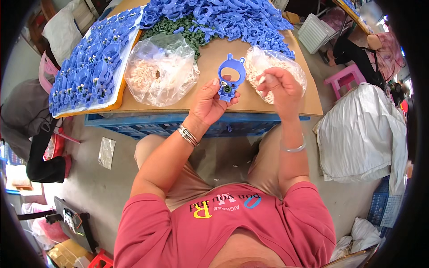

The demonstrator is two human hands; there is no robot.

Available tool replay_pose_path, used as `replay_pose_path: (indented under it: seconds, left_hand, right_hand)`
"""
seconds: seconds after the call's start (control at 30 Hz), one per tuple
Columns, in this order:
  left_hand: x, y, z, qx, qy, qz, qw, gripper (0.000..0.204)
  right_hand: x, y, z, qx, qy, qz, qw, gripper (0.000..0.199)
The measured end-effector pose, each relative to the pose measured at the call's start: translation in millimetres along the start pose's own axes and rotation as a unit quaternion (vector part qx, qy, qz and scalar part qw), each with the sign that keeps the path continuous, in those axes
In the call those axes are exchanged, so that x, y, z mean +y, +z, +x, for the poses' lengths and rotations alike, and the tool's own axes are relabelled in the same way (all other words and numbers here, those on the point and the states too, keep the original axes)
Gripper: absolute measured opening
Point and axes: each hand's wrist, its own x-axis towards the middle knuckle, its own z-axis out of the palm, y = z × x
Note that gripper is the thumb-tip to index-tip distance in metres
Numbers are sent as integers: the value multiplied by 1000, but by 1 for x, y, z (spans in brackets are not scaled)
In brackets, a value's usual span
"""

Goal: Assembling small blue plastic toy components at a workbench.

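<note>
My left hand (pixel 206 103) is closed on a blue plastic part (pixel 240 73), held upright above the table's near edge. The part has a large round opening with two small ear-like tabs on top; dark green and white pieces sit in its lower end. To the right, my right hand (pixel 287 91) is raised with its fingers pinched together. A small whitish piece (pixel 262 80) shows at the fingertips. Behind that hand lies a clear plastic bag (pixel 253 60) of small cream-coloured pieces. Another clear bag (pixel 163 82) of such pieces lies left of my left hand.
Blue parts (pixel 219 18) lie heaped at the table's far side, beside a pile of dark green pieces (pixel 167 27). An orange-edged tray (pixel 114 105) of blue parts stands at left. A blue crate (pixel 134 127) is under the table's front. A white sack (pixel 357 138) stands at right.
</note>
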Motion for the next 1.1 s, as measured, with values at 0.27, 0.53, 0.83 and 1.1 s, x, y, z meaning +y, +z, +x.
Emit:
replay_pose_path:
  seconds: [0.27,0.53,0.83,1.1]
  left_hand:
    - [-3,2,-1,-20,0,13,1000,29]
    - [-3,2,-1,-20,4,8,1000,29]
    - [-2,5,-1,-2,10,39,999,26]
    - [-6,2,0,-13,47,27,998,26]
  right_hand:
    - [23,18,-9,-41,32,29,998,8]
    - [17,19,-5,-101,-203,-241,944,10]
    - [15,18,-2,-170,-250,-298,905,18]
    - [18,25,-10,-116,-242,-287,920,14]
